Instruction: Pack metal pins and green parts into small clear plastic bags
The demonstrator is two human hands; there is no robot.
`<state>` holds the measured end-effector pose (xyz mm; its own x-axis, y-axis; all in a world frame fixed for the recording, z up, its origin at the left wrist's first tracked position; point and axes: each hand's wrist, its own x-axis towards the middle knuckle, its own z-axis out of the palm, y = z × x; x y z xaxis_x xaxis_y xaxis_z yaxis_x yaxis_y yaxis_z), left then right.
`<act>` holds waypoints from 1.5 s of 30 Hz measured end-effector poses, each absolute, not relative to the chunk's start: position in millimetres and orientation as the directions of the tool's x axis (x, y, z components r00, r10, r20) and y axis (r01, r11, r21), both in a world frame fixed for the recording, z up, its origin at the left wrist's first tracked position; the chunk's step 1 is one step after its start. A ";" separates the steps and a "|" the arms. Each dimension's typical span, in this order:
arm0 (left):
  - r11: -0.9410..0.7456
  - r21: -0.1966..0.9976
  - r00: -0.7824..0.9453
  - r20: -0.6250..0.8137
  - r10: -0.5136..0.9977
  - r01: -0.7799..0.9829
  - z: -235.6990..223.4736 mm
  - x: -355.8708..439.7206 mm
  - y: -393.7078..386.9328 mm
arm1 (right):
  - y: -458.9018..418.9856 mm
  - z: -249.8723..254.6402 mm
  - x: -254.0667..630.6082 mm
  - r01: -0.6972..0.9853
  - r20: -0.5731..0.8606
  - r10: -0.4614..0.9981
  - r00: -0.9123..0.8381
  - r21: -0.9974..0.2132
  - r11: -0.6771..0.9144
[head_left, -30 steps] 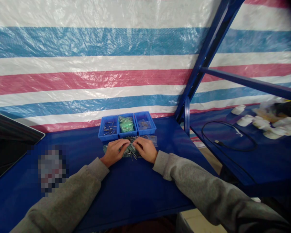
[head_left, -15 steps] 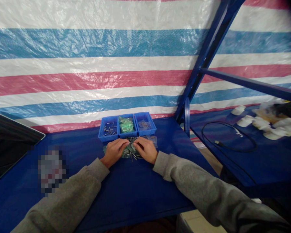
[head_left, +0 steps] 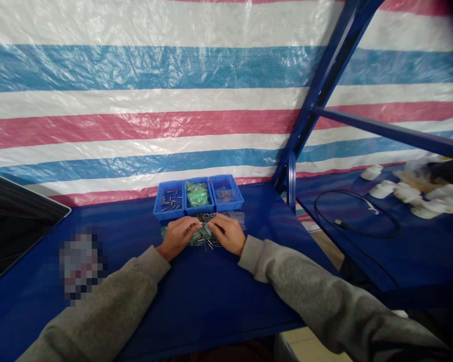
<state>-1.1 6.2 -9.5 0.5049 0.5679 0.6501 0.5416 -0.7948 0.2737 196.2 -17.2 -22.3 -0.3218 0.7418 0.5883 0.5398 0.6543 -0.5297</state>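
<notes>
My left hand [head_left: 178, 235] and my right hand [head_left: 229, 232] meet over a pile of loose metal pins [head_left: 207, 240] mixed with green plastic packets. Both are closed in a pinch, and a thin silvery metal pin [head_left: 204, 222] spans the small gap between their fingertips. It lies about level; its ends are hidden by the fingers. Just behind the hands stand three blue bins. Short metal pins lie in the left bin [head_left: 159, 206], green plastic bags [head_left: 197, 194] fill the middle one, and small clear packets [head_left: 225, 194] lie in the right bin.
A dark flat panel with a pale rim [head_left: 22, 221] stands at the left, near a pixelated patch. Blue metal framing [head_left: 305, 115] rises at the right. Beyond it, a second table holds a black cable [head_left: 357, 234] and several white objects [head_left: 419, 196]. A striped plastic sheet [head_left: 154, 125] hangs behind.
My hands stay almost in the same place, with slight finger movement. The pin between my fingertips now shows more clearly as a bright level line.
</notes>
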 end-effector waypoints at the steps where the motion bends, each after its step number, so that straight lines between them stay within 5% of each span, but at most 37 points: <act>1: -0.800 0.278 0.498 0.662 0.560 0.531 -8.9 -0.5 5.3 | -16.8 -23.0 196.0 0.540 0.586 0.741 -0.329 -0.527 0.656; 16: -0.787 0.399 0.451 0.657 0.604 0.471 -1.0 2.2 1.1 | -18.0 -20.9 196.4 0.522 0.614 0.761 -0.209 -0.589 0.618; 29: -0.799 0.349 0.509 0.629 0.588 0.491 -6.2 -1.2 3.0 | -19.6 -21.3 196.2 0.506 0.602 0.749 -0.278 -0.571 0.647; 45: -0.848 0.271 0.439 0.761 0.478 0.455 -3.2 0.2 -0.1 | -16.3 -25.3 195.2 0.531 0.603 0.755 -0.259 -0.564 0.633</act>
<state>0.2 -0.1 -3.2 0.4386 0.4783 0.7608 0.4549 -0.8483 0.2710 195.2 -16.3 -25.3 -0.2589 0.7547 0.6028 0.5309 0.6326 -0.5639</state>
